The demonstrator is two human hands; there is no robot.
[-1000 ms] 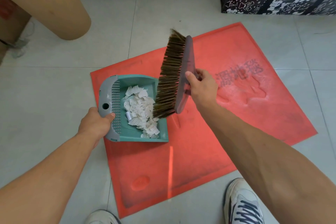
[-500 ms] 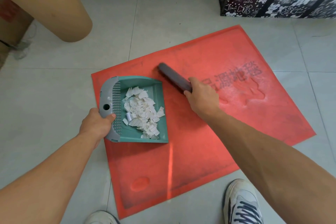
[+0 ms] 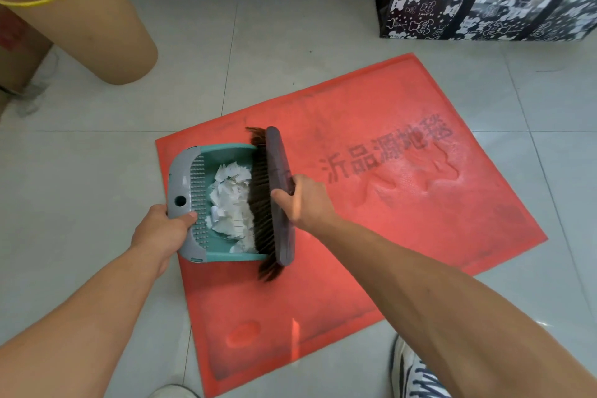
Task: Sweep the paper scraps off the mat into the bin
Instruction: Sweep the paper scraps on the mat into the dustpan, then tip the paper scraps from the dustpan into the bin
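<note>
The left hand (image 3: 161, 229) was closed around the grey handle end of the teal dustpan (image 3: 223, 152), thumb over the top, holding it flat on the near-left corner of the red mat (image 3: 371, 236) with its open lip facing right. That grip looked meant to keep the pan from sliding while the brush pushed against it.

The right hand (image 3: 307, 200) was wrapped around the back of the hand brush (image 3: 279, 191), which lay along the pan's open edge, bristles turned inward toward the pan. Held that way, the brush acted as a gate, pressing the paper scraps (image 3: 231, 200) deeper in so none could spill back over the lip.

The scraps were heaped white in the middle of the pan, between the ridged comb strip and the bristles. No loose scraps showed on the bare mat, so the sweeping seemed finished, as far as the view could tell.

The brown bin (image 3: 84, 29) stood on the tiled floor (image 3: 290, 48) at upper left, well apart from the pan. The remaining step, by my judgement, was to carry the pan there level and tip it in; the light scraps could flutter out if it tilted early.
</note>
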